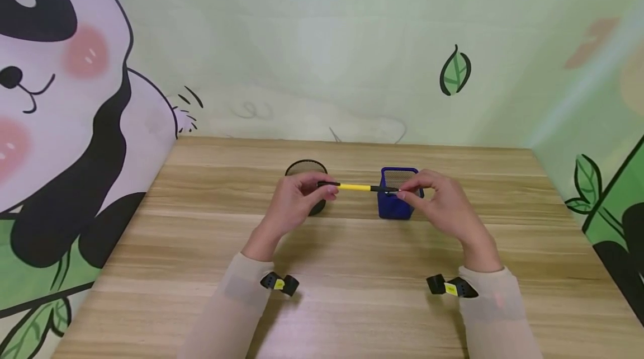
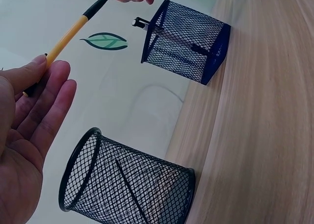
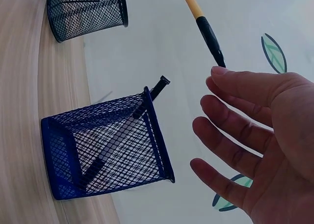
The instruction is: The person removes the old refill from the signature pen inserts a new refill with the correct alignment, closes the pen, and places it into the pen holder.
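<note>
A yellow pen with black ends (image 1: 354,187) is held level in the air between both hands. My left hand (image 1: 294,199) pinches its black end between thumb and fingers, as the left wrist view also shows. At the dark pointed end, the thumb and forefinger of my right hand (image 1: 448,208) grip the tip; the other fingers are spread loosely in the right wrist view. Behind the right hand stands a square blue mesh pen holder (image 3: 113,150), with a dark-capped pen (image 3: 161,87) leaning in it. A round black mesh pen holder (image 2: 132,185) is partly hidden behind the left hand in the head view.
Both holders stand toward the back of a wood-grain table (image 1: 342,280). A pale green printed backdrop (image 1: 282,57) with a panda and leaves rises behind it. Dark wrist straps with small cameras sit on both sleeves.
</note>
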Motion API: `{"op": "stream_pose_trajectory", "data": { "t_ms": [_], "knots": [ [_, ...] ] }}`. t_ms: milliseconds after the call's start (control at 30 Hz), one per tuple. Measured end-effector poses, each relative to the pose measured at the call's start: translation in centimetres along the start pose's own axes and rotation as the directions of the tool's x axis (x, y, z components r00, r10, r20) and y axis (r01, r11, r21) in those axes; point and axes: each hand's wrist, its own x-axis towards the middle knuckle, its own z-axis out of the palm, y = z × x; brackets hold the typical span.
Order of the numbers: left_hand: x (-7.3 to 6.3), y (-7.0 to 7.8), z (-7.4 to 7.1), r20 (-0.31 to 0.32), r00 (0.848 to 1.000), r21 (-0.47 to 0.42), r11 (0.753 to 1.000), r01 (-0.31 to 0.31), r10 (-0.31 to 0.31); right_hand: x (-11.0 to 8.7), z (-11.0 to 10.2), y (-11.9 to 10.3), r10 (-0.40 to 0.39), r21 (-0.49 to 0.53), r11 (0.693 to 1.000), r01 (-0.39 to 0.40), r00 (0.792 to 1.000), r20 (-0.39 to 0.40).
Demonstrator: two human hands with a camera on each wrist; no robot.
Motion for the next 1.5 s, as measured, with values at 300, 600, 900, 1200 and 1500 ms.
{"op": "stream_pose_trajectory", "data": {
  "t_ms": [300, 600, 900, 1200, 1500],
  "knots": [
    [0.01, 0.03, 0.0, -0.006, 1.0, 0.008, 1.0, -0.002, 0.002, -0.07, -0.35, -0.08, -0.012, -0.006, 1.0, 0.012, 1.0, -0.008],
    [0.04, 0.04, 0.05, -0.008, 1.0, 0.013, 1.0, -0.003, 0.003, -0.09, -0.36, -0.06, -0.028, -0.009, 1.0, 0.028, 1.0, -0.013],
    [0.04, -0.07, 0.03, -0.002, 1.0, 0.009, 1.0, 0.002, -0.002, -0.11, -0.39, -0.11, -0.041, -0.012, 0.999, 0.041, 0.999, -0.014],
    [-0.01, -0.16, -0.01, 0.003, 1.0, -0.001, 1.0, 0.006, -0.006, -0.13, -0.4, -0.05, -0.049, -0.001, 0.999, 0.049, 0.999, -0.019],
    [0.0, -0.09, 0.05, 0.003, 1.0, 0.012, 1.0, 0.005, -0.005, -0.17, -0.38, 0.09, -0.065, -0.003, 0.998, 0.065, 0.998, -0.018]
  ]
}}
